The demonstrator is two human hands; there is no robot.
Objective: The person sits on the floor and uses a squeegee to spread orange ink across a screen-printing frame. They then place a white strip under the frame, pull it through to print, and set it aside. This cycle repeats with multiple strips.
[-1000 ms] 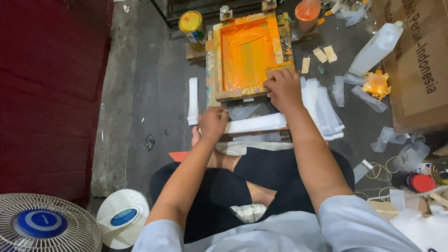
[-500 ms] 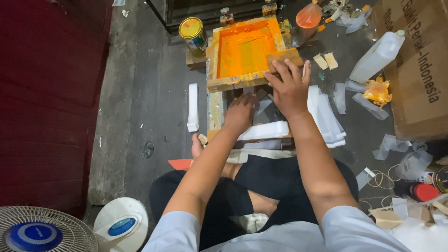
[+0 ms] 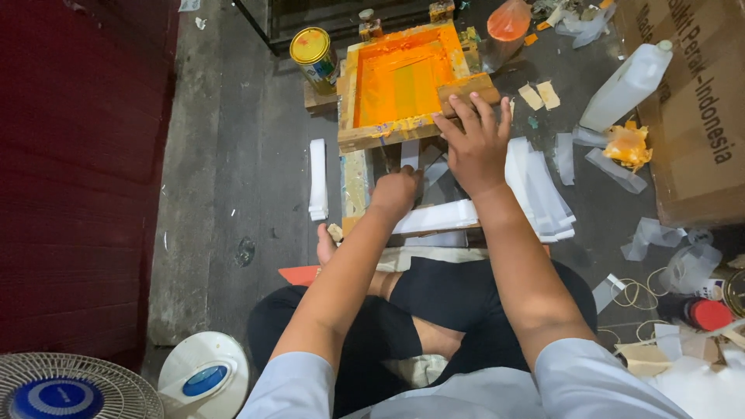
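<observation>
Wooden squeegee (image 3: 468, 91), long axis crosswise on the orange screen frame (image 3: 365, 136), lies under the open right hand (image 3: 475, 140); left hand (image 3: 396, 194) fisted.

Grey concrete floor (image 3: 233, 155); red wall (image 3: 70, 155)

open floor (image 3: 233, 155) left, clutter right of frame (image 3: 396, 77)

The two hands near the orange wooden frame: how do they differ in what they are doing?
The right hand lies spread, fingers open, on the near corner of the orange screen frame, touching a wooden block there. The left hand is curled into a loose fist, lower down, under the frame's near edge by the white strips. The right reaches farther forward than the left. Both are bare, at the same frame.
</observation>
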